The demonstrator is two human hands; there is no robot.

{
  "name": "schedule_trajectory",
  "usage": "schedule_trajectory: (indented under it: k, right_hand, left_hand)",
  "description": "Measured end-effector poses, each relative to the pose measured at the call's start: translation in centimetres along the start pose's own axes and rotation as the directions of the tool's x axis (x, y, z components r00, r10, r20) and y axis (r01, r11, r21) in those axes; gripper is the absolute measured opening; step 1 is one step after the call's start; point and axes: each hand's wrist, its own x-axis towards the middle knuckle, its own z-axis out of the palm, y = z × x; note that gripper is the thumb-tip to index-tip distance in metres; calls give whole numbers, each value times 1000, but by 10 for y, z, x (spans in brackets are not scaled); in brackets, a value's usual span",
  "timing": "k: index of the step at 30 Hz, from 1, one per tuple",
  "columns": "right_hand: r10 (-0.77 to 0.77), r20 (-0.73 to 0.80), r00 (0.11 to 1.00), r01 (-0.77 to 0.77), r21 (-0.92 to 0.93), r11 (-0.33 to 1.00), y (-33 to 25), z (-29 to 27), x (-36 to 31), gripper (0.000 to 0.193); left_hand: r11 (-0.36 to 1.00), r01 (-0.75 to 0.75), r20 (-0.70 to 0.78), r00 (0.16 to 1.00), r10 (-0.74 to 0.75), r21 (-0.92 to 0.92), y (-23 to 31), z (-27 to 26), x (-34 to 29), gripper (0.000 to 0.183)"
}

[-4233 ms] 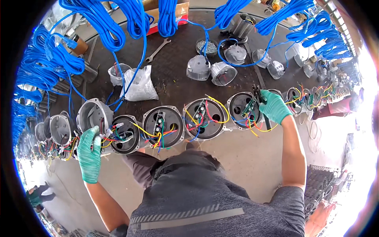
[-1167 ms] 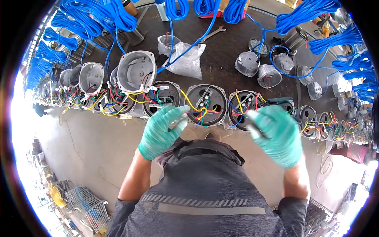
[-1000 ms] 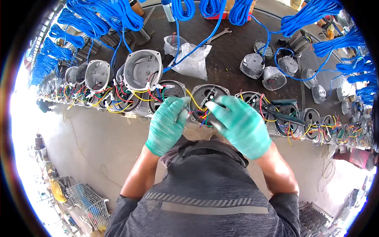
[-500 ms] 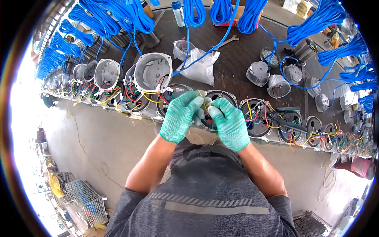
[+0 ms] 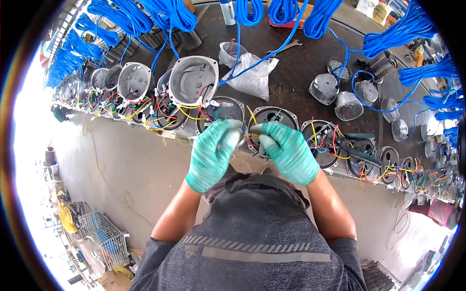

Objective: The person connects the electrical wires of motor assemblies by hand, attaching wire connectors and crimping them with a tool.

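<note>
In green-and-white knit gloves, my left hand [image 5: 213, 156] and my right hand [image 5: 288, 152] are closed in pinches, fingertips close together at the table's near edge. Thin coloured wires run between them, and a yellow wire [image 5: 252, 116] sticks up from this spot. Fingers partly cover the exact strands gripped. Just beyond my fingertips lies a round grey motor cover [image 5: 286, 115] with a dark inside. To its left, another round cover [image 5: 237, 107] sits partly behind my left hand. On the right, a cover with red, yellow and blue wires [image 5: 318, 140] lies beside my right hand.
Dark-handled pliers [image 5: 360, 153] rest across the covers on the right. A deep grey housing [image 5: 194, 80] stands left, joined to a blue cable. Behind are a clear plastic bag [image 5: 255, 80], a wrench [image 5: 290, 45] and hanging blue cable coils [image 5: 318, 19].
Both hands have drawn slightly toward me, still fingertip to fingertip. The yellow wire now stands up above them, where before it was between the fingers. The view has shifted slightly.
</note>
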Motion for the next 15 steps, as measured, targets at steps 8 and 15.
schedule_trajectory:
  k: [8,15]
  right_hand:
    - [-200,-48,979,195,-105,975,13,13,-8,20]
    - [-368,97,925,379,-325,867,21,16,-12,25]
  left_hand:
    - [946,-200,241,961,138,254,11,2,1,15]
    - [987,158,385,912,-140,-15,14,1,-4,16]
